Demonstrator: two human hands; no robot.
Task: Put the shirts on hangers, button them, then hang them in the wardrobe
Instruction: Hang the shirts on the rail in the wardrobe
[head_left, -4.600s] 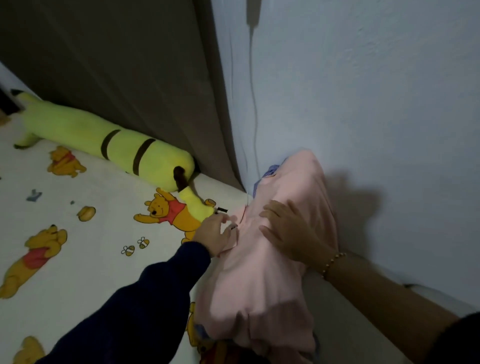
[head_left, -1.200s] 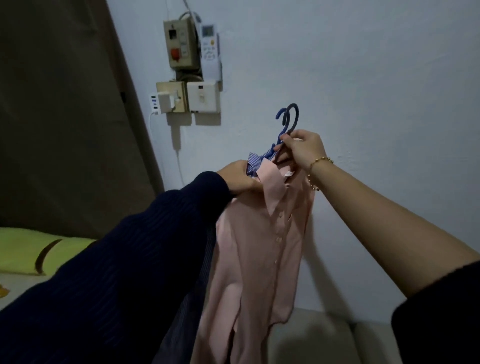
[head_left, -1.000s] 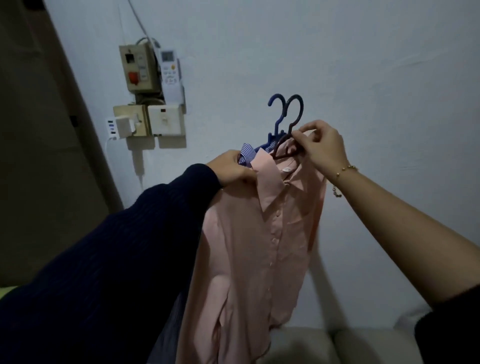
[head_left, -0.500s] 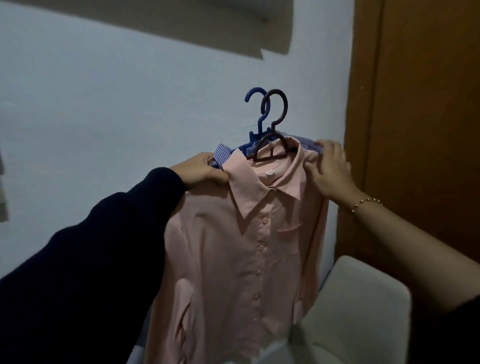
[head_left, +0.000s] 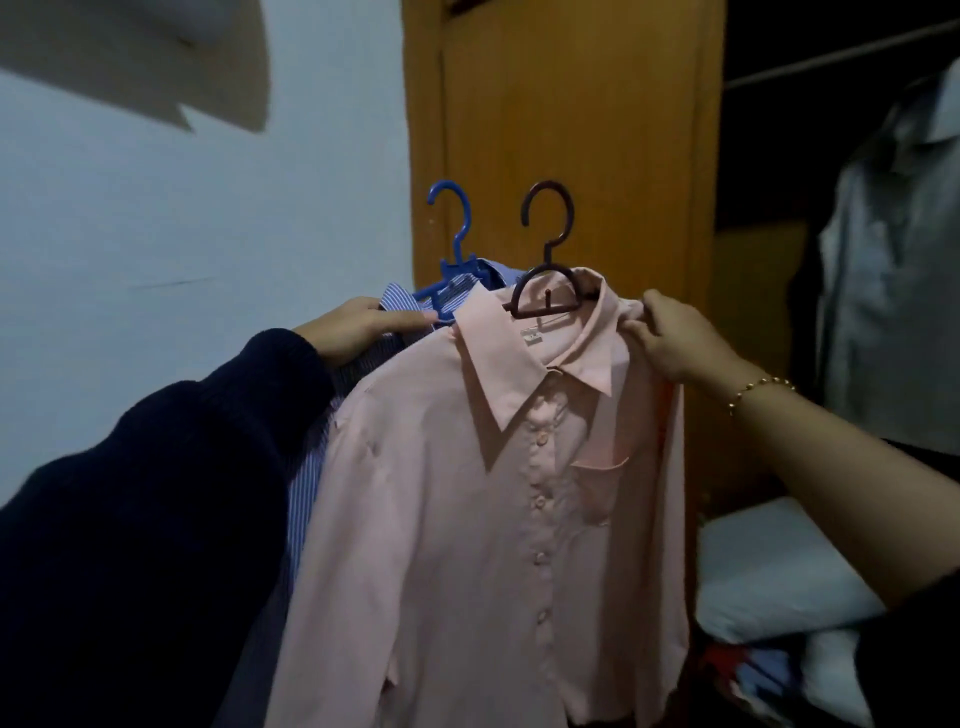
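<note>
A buttoned pink shirt (head_left: 483, 519) hangs on a dark brown hanger (head_left: 546, 249) held up in front of me. Behind it and to the left is a blue striped shirt (head_left: 311, 467) on a blue hanger (head_left: 456, 244). My left hand (head_left: 358, 325) grips the blue hanger's shoulder with the striped collar. My right hand (head_left: 675, 338) pinches the pink shirt's right shoulder at the collar. The orange wooden wardrobe (head_left: 561, 130) stands straight ahead, open on the right.
A grey shirt (head_left: 893, 260) hangs from the wardrobe rail (head_left: 841, 54) at the upper right. Folded white and coloured laundry (head_left: 779, 587) is stacked at the lower right. A pale blue wall (head_left: 182, 234) fills the left side.
The view has swung right from the bed and wall to the wardrobe. The two hangers, close together before, are now spread apart, the pink shirt further right.
</note>
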